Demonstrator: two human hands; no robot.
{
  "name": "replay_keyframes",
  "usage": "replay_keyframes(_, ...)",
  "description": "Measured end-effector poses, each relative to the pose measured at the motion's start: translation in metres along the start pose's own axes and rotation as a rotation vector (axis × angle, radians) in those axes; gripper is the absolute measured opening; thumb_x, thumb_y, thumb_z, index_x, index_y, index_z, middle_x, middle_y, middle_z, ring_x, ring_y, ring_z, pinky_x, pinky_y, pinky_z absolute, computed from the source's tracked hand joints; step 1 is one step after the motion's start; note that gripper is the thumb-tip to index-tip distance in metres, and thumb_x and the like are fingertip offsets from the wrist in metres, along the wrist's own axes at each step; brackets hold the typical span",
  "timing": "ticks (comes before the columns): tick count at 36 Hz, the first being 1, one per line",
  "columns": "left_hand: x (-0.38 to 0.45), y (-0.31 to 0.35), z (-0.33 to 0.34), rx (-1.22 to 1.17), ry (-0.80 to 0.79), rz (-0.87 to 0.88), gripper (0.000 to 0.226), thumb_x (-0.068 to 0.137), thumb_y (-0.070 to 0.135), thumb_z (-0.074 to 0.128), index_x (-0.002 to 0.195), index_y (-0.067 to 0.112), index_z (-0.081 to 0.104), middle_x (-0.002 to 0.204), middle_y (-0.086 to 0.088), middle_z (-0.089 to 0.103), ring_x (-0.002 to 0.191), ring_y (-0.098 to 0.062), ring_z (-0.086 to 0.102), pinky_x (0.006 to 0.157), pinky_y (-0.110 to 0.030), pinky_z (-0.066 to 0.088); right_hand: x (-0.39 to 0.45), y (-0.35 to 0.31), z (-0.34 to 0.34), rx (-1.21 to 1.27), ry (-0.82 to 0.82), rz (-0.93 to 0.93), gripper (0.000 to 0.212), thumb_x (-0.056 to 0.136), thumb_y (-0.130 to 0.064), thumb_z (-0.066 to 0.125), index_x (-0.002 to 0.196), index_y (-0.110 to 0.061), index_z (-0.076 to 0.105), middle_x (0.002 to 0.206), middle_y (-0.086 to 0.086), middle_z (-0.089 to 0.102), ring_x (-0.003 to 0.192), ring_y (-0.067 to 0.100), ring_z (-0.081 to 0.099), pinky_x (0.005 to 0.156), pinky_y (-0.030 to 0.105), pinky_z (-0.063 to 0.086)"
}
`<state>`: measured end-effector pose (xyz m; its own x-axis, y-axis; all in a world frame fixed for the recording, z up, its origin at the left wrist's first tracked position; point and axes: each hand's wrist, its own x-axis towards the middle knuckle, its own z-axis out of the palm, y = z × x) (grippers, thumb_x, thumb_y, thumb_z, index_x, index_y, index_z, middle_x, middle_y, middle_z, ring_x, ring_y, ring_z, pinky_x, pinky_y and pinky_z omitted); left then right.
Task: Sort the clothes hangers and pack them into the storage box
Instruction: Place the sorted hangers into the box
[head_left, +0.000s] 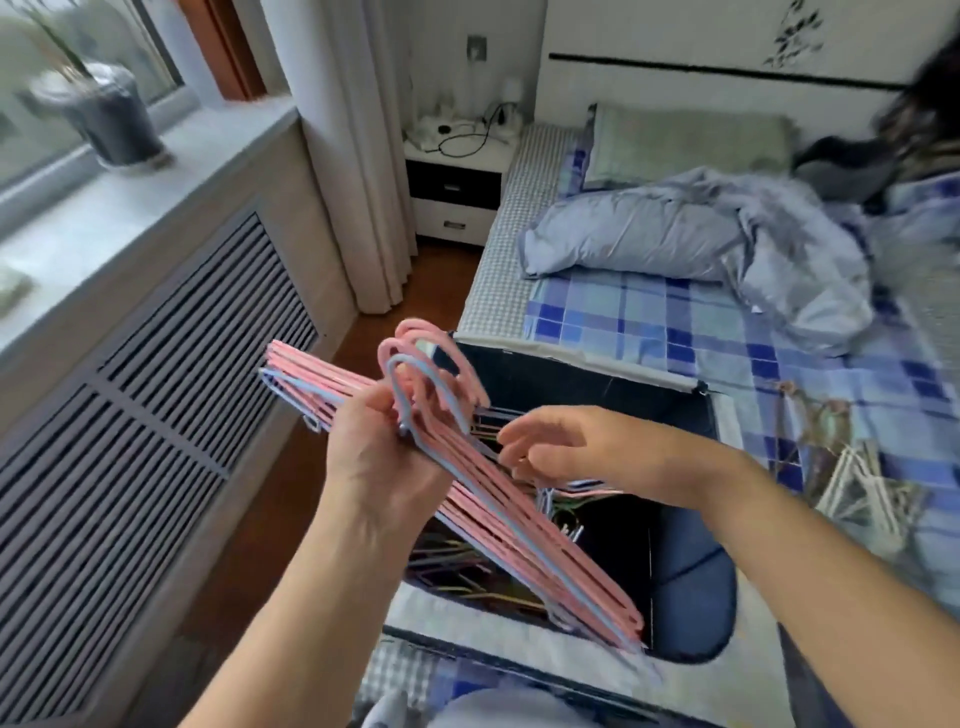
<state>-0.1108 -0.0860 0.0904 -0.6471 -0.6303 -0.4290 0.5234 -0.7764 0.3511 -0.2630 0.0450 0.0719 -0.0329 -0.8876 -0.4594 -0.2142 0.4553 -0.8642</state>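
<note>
My left hand (382, 457) grips a stacked bunch of pink and light-blue hangers (524, 525) at their necks, hooks pointing up. The bunch slants down to the right over the open dark storage box (587, 382), which stands on the bed. More hangers (457, 571) of mixed colours lie inside the box. My right hand (561, 447) hovers over the box just right of the bunch, fingers loosely curled toward the hangers' shoulders; whether it touches them I cannot tell. A small heap of pale hangers (862, 493) lies on the bed to the right of the box.
The plaid-sheeted bed (649, 322) carries a crumpled grey-blue duvet (727, 244) and a green pillow (691, 140). A slatted radiator cover (156, 374) runs along the left under a windowsill with a vase. A nightstand (457, 176) stands at the back; wooden floor lies between.
</note>
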Motion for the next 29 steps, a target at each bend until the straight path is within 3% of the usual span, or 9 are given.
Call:
replay_keyframes(5, 0.003, -0.03, 0.032, 0.115, -0.203, -0.109, 0.023, 0.084, 0.013, 0.056, 0.078, 0.004, 0.077, 0.083, -0.012, 0.067, 0.085, -0.026, 0.072, 0.092, -0.036, 0.055, -0.031, -0.042, 0.029, -0.06, 0.198, -0.063, 0.013, 0.087, -0.029, 0.077, 0.095, -0.025, 0.067, 0.085, 0.006, 0.073, 0.073, 0.016, 0.071, 0.072, 0.032, 0.06)
replay_keyframes(8, 0.006, -0.038, 0.038, 0.359, -0.359, -0.214, 0.062, 0.067, 0.017, 0.073, 0.124, -0.004, 0.059, 0.126, -0.024, 0.052, 0.139, -0.045, 0.045, 0.12, -0.054, 0.033, -0.045, -0.041, 0.025, 0.006, 0.275, -0.056, 0.027, 0.088, -0.025, 0.074, 0.066, -0.022, 0.06, 0.057, 0.009, 0.054, 0.049, 0.021, 0.049, 0.049, 0.026, 0.043)
replay_keyframes(11, 0.018, -0.039, 0.034, 0.667, -0.497, -0.264, 0.065, 0.086, 0.02, 0.064, 0.134, -0.019, 0.044, 0.133, -0.04, 0.044, 0.134, -0.058, 0.039, 0.116, -0.065, 0.027, -0.061, -0.035, 0.022, 0.111, 0.291, -0.049, 0.035, 0.093, -0.022, 0.07, 0.06, -0.024, 0.057, 0.052, 0.01, 0.046, 0.044, 0.021, 0.039, 0.046, 0.029, 0.035)
replay_keyframes(13, 0.021, -0.037, 0.032, 0.753, -0.464, -0.27, 0.056, 0.087, 0.022, 0.061, 0.125, -0.017, 0.051, 0.13, -0.046, 0.044, 0.125, -0.061, 0.044, 0.113, -0.064, 0.033, -0.063, -0.034, 0.026, 0.053, 0.431, -0.041, 0.018, 0.092, -0.024, 0.07, 0.075, -0.028, 0.064, 0.056, 0.005, 0.052, 0.046, 0.022, 0.045, 0.048, 0.03, 0.039)
replay_keyframes(17, 0.013, -0.042, 0.029, 0.859, -0.403, -0.281, 0.036, 0.098, 0.031, 0.055, 0.117, 0.003, 0.065, 0.126, -0.027, 0.065, 0.111, -0.036, 0.063, 0.108, -0.049, 0.045, -0.052, -0.02, 0.027, -0.683, 0.925, 0.129, 0.024, 0.089, -0.027, 0.058, 0.111, -0.033, 0.049, 0.093, 0.001, 0.07, 0.084, 0.03, 0.065, 0.064, 0.036, 0.044)
replay_keyframes(22, -0.008, -0.035, 0.037, 1.246, -0.393, -0.312, 0.064, 0.101, 0.061, 0.042, 0.11, 0.007, 0.076, 0.107, -0.015, 0.076, 0.101, -0.031, 0.073, 0.102, -0.047, 0.053, -0.05, -0.013, 0.023, -0.965, 1.068, 0.199, 0.018, 0.094, -0.017, 0.048, 0.111, -0.022, 0.047, 0.075, 0.003, 0.054, 0.066, 0.032, 0.044, 0.058, 0.036, 0.035)
replay_keyframes(25, -0.03, -0.021, 0.041, 1.501, -0.399, 0.076, 0.049, 0.1, 0.05, 0.053, 0.083, 0.012, 0.078, 0.08, -0.005, 0.077, 0.081, -0.023, 0.074, 0.086, -0.045, 0.06, -0.055, -0.01, 0.012, -0.935, 1.027, 0.233, 0.02, 0.098, -0.02, 0.042, 0.114, -0.026, 0.052, 0.08, 0.006, 0.058, 0.072, 0.035, 0.052, 0.06, 0.038, 0.038)
replay_keyframes(27, -0.037, -0.013, 0.043, 1.565, -0.384, 0.541, 0.026, 0.093, 0.048, 0.064, 0.098, 0.023, 0.07, 0.091, 0.007, 0.073, 0.084, -0.007, 0.067, 0.076, -0.032, 0.055, -0.06, -0.013, 0.006, -0.953, 0.997, 0.235, 0.025, 0.096, -0.021, 0.042, 0.116, -0.029, 0.055, 0.091, 0.01, 0.065, 0.083, 0.037, 0.06, 0.064, 0.038, 0.04)
replay_keyframes(29, -0.036, -0.008, 0.05, 1.56, -0.405, 0.722, 0.052, 0.085, 0.05, 0.072, 0.129, 0.035, 0.05, 0.121, 0.016, 0.056, 0.106, 0.003, 0.056, 0.087, -0.018, 0.046, -0.063, -0.021, 0.003, -1.018, 0.974, 0.205, 0.03, 0.095, -0.023, 0.043, 0.12, -0.033, 0.056, 0.098, 0.009, 0.067, 0.09, 0.035, 0.063, 0.066, 0.037, 0.039)
